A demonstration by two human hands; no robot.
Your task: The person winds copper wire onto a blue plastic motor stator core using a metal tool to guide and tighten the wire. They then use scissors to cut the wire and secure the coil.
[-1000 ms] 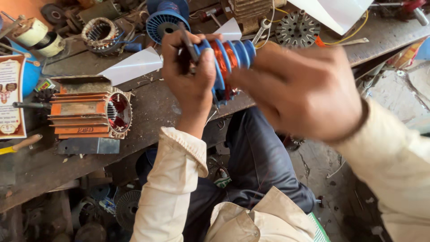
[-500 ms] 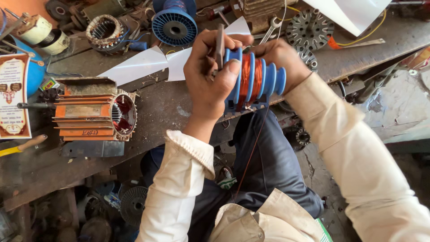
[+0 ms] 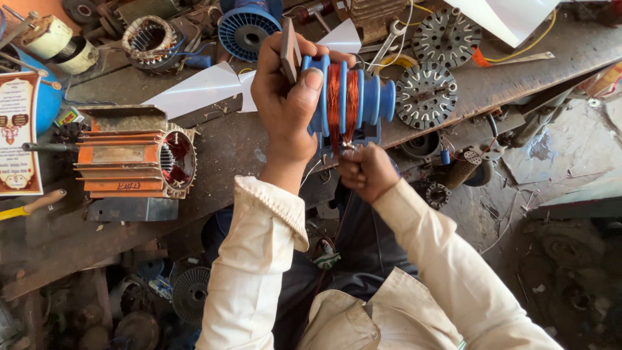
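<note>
Head view, left to right: an orange finned motor body (image 3: 133, 162) lies at left on the worn wooden workbench (image 3: 220, 139). At upper centre the left hand (image 3: 288, 107) grips a blue ribbed plastic winding former wound with copper wire (image 3: 350, 97). Just below it, the right hand (image 3: 366, 170) is clenched, pinching the wire's end.

Left hand (image 3: 285, 97) grips a blue winding former (image 3: 350, 104) wound with copper wire; right hand (image 3: 366, 170) pinches beneath.

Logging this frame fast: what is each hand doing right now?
Left hand: closed around the blue winding former wound with copper wire, a flat grey piece under the thumb.
Right hand: closed in a fist below the former, apparently pinching the wire ends.
</note>
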